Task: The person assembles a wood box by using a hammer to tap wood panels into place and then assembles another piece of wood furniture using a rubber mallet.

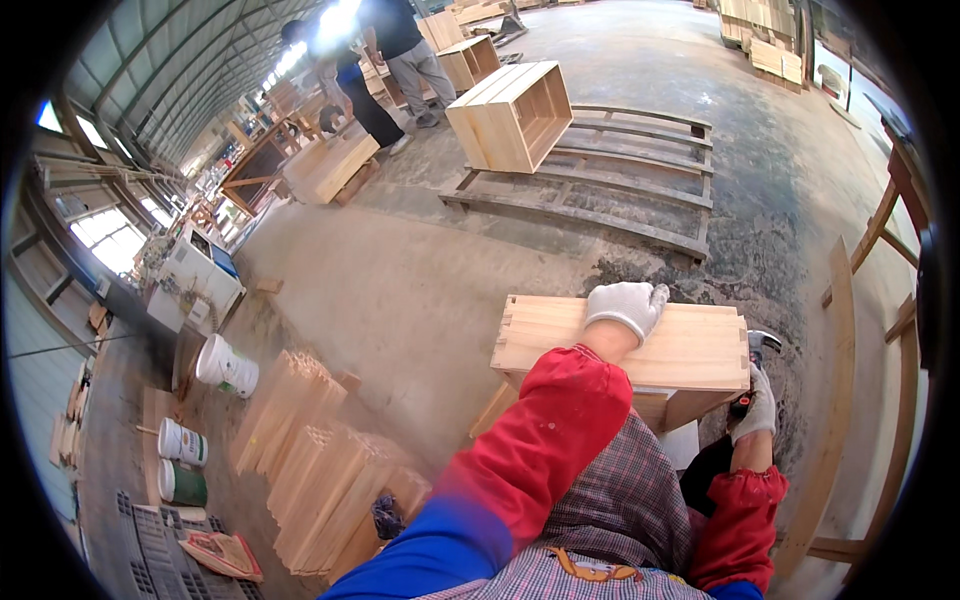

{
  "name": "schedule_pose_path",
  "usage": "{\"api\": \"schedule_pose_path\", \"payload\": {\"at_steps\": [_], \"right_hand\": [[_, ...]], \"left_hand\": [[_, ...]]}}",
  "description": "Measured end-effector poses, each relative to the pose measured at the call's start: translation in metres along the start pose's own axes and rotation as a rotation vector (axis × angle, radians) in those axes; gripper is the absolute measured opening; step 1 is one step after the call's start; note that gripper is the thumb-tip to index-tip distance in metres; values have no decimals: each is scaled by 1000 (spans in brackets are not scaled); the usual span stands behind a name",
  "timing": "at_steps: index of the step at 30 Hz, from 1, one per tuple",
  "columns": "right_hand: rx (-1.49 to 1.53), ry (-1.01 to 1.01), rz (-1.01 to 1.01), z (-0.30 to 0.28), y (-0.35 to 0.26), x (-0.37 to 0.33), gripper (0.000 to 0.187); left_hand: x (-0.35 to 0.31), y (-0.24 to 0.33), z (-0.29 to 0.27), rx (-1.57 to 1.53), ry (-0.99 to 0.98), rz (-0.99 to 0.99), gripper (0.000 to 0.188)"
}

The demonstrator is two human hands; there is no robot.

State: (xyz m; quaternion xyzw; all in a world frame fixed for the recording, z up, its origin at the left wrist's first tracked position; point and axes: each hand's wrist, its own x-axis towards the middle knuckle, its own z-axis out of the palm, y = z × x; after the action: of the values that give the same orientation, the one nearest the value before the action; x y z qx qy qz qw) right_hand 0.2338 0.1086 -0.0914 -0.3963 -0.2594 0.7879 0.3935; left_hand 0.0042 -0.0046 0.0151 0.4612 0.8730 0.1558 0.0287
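In front of me is a pale wooden box [550,340] with interlocking joints at its corners, its broad plank side facing up. My left hand [623,308], in a whitish work glove, lies across that side with its fingers curled over the far edge. At the box's right end, my gloved right hand [757,410] is closed around the dark handle of a claw hammer [764,341]. The metal head of the hammer shows beside the box's right corner. What supports the box underneath is mostly hidden.
Stacked wooden boards [335,490] stand at lower left, near white buckets [228,368]. Ahead, an open wooden box [512,115] rests on a slatted pallet [640,185]. Two people [395,50] stand beyond at upper left. A wooden frame [835,400] rises on my right.
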Motion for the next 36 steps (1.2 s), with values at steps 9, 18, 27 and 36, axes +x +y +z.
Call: {"api": "schedule_pose_path", "payload": {"at_steps": [9,18,27,36], "right_hand": [[-2,-30,-8,-3,0,1,21],[-9,-15,14,6,-1,-5,22],[-21,-15,5,6,-1,-5,24],[-11,-25,12,4,-1,-5,24]], "left_hand": [[-1,2,-1,-4,4,-4,46],[-1,0,-2,-18,-2,-4,46],[-2,0,-3,0,-5,-13,46],[-4,0,-3,-4,-6,2,46]]}}
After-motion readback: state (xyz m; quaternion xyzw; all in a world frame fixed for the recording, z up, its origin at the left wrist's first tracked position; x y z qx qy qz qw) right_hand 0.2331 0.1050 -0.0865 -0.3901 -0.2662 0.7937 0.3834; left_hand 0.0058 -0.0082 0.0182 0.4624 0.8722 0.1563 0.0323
